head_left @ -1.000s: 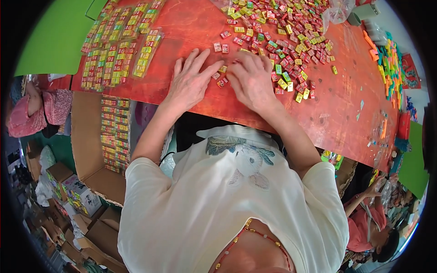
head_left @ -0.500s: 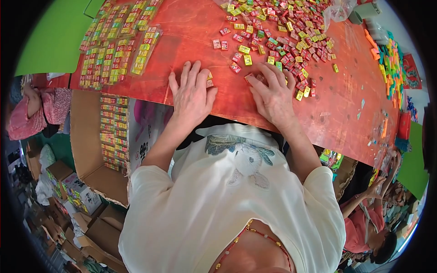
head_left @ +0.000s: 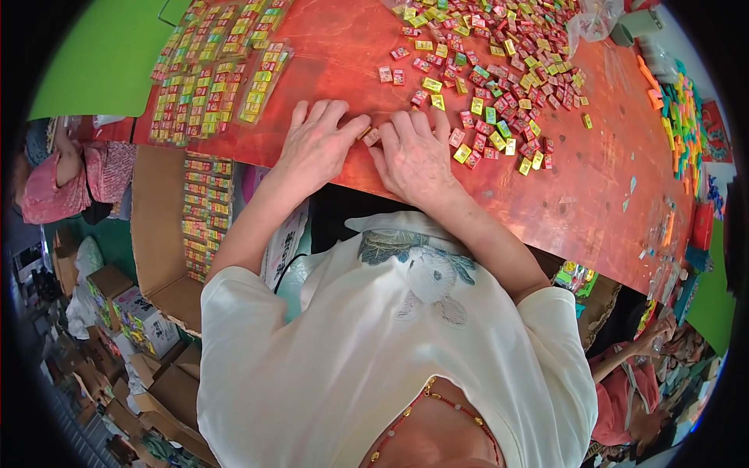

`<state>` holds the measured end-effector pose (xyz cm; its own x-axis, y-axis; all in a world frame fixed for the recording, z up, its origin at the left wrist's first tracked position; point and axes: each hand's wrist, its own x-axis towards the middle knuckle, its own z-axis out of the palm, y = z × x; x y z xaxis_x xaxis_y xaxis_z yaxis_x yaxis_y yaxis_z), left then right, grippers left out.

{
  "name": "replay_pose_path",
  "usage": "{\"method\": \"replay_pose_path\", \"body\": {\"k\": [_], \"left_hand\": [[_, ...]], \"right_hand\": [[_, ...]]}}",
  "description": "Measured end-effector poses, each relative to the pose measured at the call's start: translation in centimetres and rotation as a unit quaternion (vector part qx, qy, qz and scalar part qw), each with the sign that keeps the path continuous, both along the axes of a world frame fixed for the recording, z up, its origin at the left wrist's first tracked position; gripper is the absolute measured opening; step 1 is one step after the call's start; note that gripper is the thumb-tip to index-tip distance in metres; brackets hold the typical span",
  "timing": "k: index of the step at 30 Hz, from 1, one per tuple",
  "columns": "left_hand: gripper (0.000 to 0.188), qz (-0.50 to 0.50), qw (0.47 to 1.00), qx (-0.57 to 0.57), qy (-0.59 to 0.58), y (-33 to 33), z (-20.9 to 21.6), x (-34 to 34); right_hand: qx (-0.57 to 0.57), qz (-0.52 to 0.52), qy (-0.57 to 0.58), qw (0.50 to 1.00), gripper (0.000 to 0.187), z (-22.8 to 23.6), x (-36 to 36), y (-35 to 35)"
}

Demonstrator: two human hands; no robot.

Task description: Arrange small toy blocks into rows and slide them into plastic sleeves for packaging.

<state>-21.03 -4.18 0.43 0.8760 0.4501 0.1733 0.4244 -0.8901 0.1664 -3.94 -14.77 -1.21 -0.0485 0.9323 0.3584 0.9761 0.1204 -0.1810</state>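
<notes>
At the near edge of the red table, my left hand (head_left: 316, 147) lies palm down with its fingers bent and closed. Its thumb reaches right to a small yellow-and-red box (head_left: 363, 133). Close beside it, my right hand (head_left: 417, 160) is curled, its fingers closing over a small red box (head_left: 373, 138) between the hands. Whatever else lies beneath the palms is hidden. Beyond and right of my right hand spreads a loose pile of small red, yellow and green boxes (head_left: 499, 86). Clear packs (head_left: 265, 82) filled with rows of such boxes lie at the far left.
A cardboard carton (head_left: 160, 234) holding rows of packs stands below the table's left edge. A green board (head_left: 94, 62) is at far left, clear plastic bags (head_left: 594, 23) at far right. Colourful pieces (head_left: 680, 125) lie along the right side. Other people sit at both sides.
My right hand has moved left from the pile to beside my left hand, bringing a small red box. My left hand has turned slightly, its thumb toward the right. The whole view has shifted slightly.
</notes>
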Motion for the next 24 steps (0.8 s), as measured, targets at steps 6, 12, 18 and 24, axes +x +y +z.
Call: {"method": "replay_pose_path", "body": {"k": [6, 12, 18, 24], "left_hand": [[0.033, 0.027, 0.999, -0.014, -0.030, -2.5, -0.3, 1.5], [0.034, 0.080, 0.995, -0.013, -0.050, -4.4, -1.0, 3.2], [0.036, 0.102, 0.987, -0.007, -0.123, -5.0, -1.4, 4.3], [0.034, 0.127, 0.983, 0.017, -0.132, -5.1, -2.9, 4.9]], "right_hand": [[-0.003, 0.016, 0.034, 0.999, 0.031, 0.4, 2.5, -1.1], [-0.008, -0.005, 0.068, 0.998, 0.039, 1.7, 4.8, -3.0], [0.022, -0.066, 0.037, 0.997, 0.030, 1.6, 6.3, -3.1], [0.012, -0.071, -0.024, 0.997, 0.029, 1.0, 4.8, -1.0]]}}
